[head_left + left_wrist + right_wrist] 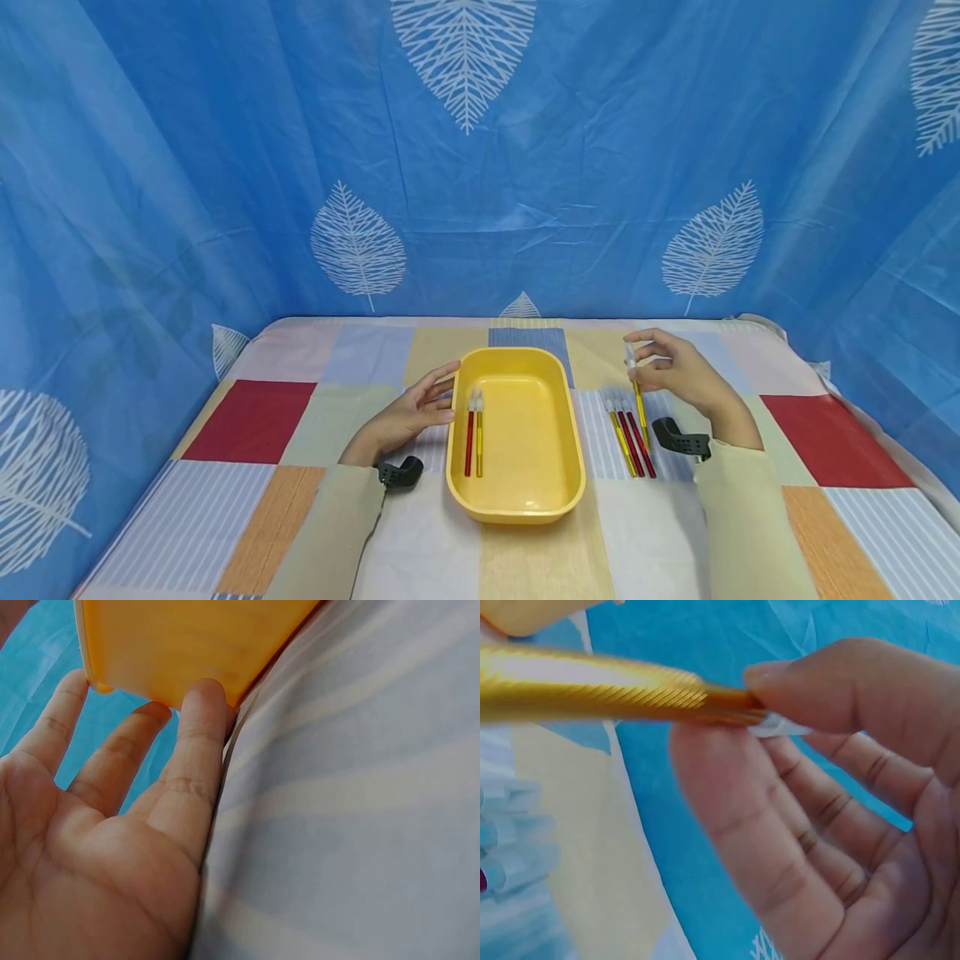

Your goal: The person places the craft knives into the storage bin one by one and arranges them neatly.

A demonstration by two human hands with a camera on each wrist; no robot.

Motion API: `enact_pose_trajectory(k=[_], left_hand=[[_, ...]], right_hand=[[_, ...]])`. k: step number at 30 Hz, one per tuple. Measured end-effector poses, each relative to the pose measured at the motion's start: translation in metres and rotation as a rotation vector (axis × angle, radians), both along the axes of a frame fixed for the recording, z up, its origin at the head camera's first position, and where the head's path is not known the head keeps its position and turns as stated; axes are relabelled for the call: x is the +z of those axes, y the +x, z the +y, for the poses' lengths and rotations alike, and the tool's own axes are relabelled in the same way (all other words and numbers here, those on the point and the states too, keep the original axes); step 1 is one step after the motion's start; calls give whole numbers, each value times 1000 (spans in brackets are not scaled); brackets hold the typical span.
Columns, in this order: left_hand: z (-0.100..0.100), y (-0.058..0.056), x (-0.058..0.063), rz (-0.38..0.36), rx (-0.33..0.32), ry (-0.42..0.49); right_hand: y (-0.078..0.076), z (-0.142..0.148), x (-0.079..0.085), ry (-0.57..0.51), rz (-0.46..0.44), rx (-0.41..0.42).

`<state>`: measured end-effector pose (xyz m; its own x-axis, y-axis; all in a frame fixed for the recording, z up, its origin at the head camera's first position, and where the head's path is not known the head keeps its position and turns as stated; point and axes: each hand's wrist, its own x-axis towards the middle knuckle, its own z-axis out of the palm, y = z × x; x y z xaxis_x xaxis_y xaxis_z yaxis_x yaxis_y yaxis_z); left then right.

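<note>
My right hand (pixel 667 368) pinches a gold craft knife (pixel 641 410) near its clear cap, between thumb and fingertips. Close up in the right wrist view, its knurled handle (pixel 592 690) points left. Under it on the cloth lie a gold craft knife (pixel 622 443) and two red ones (pixel 641 447), side by side with clear caps. My left hand (pixel 405 419) rests its loosely extended fingers against the left wall of a yellow tray (pixel 532 450); the left wrist view has the fingertips at the tray's wall (pixel 180 652). Inside the tray, a red craft knife (pixel 469 443) and a gold one (pixel 480 443) lie parallel along the left side.
A patchwork cloth (pixel 337 425) covers the table. Blue curtain (pixel 570 167) with white leaf prints hangs behind and along both sides. Each wrist wears a black camera mount, such as the right one (pixel 678 437).
</note>
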<state>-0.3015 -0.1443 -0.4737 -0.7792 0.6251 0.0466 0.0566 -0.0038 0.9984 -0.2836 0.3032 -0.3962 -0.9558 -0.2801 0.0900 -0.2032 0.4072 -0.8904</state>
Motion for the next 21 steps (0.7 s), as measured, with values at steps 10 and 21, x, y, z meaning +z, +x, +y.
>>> enact_pose_trajectory(k=[10,21], left_hand=[[0,1,0,5,1,-7],[0,1,0,2,-3,-5]], right_hand=[[5,-15,11,-63,31,27],[9,-28,22,-83,64,61]])
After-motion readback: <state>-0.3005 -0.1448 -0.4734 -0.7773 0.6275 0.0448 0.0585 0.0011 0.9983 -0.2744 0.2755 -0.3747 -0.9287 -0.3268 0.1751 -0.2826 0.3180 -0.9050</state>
